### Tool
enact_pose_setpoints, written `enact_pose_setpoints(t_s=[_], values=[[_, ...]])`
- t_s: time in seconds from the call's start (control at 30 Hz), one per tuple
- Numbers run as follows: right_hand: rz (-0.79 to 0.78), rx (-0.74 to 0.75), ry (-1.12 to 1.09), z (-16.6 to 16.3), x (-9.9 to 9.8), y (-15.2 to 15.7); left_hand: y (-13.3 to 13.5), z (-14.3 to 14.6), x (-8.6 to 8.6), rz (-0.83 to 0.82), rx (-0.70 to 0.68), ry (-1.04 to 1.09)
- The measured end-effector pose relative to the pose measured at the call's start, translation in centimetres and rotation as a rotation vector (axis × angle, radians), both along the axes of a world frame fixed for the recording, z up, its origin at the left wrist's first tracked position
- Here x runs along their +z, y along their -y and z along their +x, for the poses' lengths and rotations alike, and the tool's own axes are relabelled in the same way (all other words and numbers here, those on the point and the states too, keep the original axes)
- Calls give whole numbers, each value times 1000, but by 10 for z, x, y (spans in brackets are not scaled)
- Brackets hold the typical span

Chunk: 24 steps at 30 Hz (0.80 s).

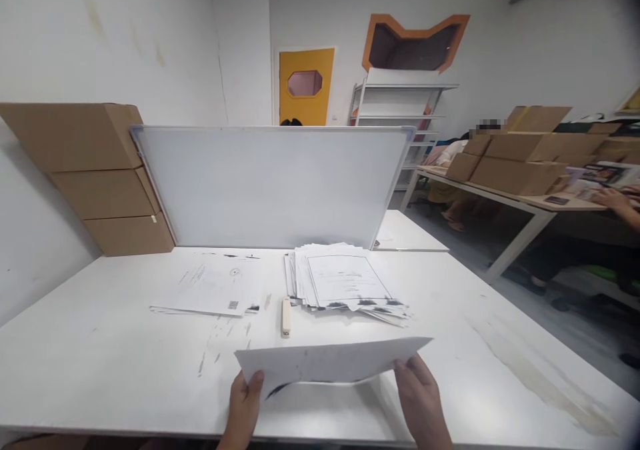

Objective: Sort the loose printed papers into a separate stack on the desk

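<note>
Between my hands, a sheaf of white paper is held up off the table near its front edge, tilted and slightly bowed, with a black smudge at its lower left. My left hand pinches its left end, thumb on the near face. At the right end, my right hand is closed on the paper. How many sheets there are I cannot tell. Just beyond lies a cream-coloured stapler. Behind it to the right is a thick, uneven stack of printed papers; a thinner pile of papers lies to the left.
A whiteboard stands upright along the back of the white table. Three stacked cardboard boxes are at its left end. On the right, another table holds more cardboard boxes, with people seated there, one person's hand showing.
</note>
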State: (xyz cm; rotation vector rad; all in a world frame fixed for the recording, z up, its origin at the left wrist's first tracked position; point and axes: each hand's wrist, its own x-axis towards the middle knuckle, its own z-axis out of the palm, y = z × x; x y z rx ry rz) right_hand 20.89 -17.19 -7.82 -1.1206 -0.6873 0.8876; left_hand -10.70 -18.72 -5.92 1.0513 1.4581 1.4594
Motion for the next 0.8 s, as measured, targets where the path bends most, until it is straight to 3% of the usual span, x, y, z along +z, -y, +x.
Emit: enact_pose_setpoints(t_s=[0.2,0.33,0.47,0.63,0.8], values=[[14,88,50,5,0,4,0,-2,-4,-5,-42,-34],[58,110,70,3,-5,6,-2,-1,5,140,-131,-115],[12,123,115,5,-16,8,-4,1,8,207,-200,-54],[11,200,270,9,-23,9,-10,-2,-8,105,-96,-17],[122,62,233,4,-5,10,-6,-7,-13,106,-33,-97]])
